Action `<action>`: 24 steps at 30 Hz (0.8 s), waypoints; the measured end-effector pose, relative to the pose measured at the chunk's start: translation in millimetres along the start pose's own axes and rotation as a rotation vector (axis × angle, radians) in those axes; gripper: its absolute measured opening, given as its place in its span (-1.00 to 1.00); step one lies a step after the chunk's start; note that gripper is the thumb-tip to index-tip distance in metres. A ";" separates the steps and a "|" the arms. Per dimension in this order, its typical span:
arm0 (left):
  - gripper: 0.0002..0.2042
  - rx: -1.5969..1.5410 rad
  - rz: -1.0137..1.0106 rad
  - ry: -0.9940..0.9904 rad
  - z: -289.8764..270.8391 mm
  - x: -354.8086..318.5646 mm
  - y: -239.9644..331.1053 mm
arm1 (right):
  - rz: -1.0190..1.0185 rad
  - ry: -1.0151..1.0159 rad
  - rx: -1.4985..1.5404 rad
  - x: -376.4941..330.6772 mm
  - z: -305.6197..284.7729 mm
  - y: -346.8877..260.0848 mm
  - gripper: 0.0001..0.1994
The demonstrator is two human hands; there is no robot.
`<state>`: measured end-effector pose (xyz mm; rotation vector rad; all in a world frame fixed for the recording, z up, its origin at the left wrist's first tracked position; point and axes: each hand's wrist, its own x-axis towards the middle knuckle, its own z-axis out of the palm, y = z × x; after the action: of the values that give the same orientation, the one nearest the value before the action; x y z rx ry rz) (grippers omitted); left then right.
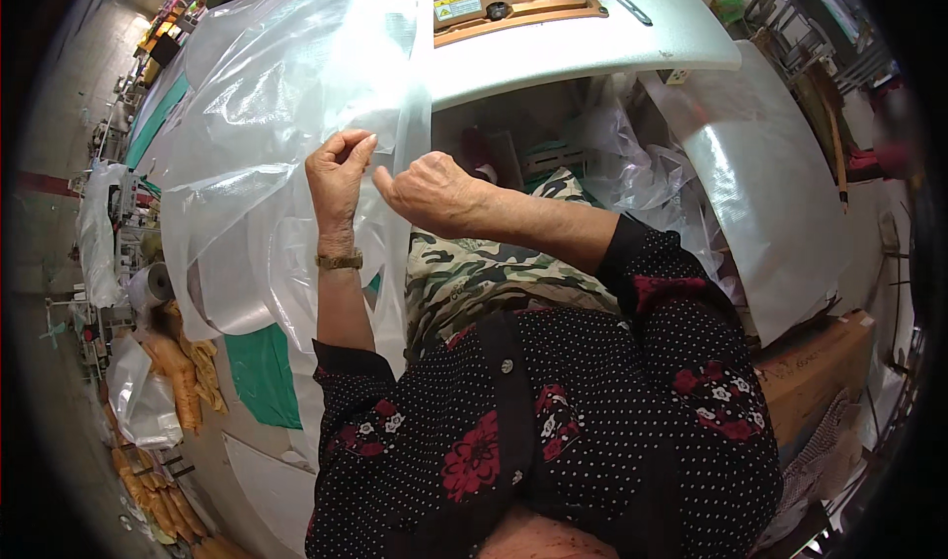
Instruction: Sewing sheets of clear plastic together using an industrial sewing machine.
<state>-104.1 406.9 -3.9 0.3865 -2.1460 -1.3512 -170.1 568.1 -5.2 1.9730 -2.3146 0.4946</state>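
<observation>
A large sheet of clear plastic (247,179) drapes over the left part of the work table and hangs down in front of me. My left hand (338,172) is over this sheet, thumb and fingers pinched together; what is between the fingertips, if anything, is too small to make out. Close to its right, near the sheet's right edge, my right hand (432,193) is closed with the fingers curled under. The back of that hand hides whatever the fingers hold. A small gap separates the two hands.
An orange-tan sewing machine (513,16) stands on the white table (592,50) at the far side. More clear plastic (755,184) hangs at the right above a cardboard box (815,371). Crumpled plastic (647,179) lies under the table. Green cloth (262,373) is at the left.
</observation>
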 end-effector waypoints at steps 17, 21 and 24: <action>-0.97 -0.119 0.001 -0.229 28.1 -26.7 44.7 | -0.113 0.302 0.281 -60.5 -19.6 -22.1 -0.86; -0.94 -0.133 -0.073 -0.219 29.6 -30.6 46.1 | -0.137 0.291 0.273 -53.7 -12.3 -22.3 -0.86; -0.92 -0.165 -0.063 -0.217 28.4 -30.9 44.4 | -0.151 0.320 0.242 -49.9 -7.5 -20.8 -0.87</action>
<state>-94.1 463.5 16.8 0.2537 -2.1881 -1.6586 -142.2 615.0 -6.4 1.9695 -1.9741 1.0339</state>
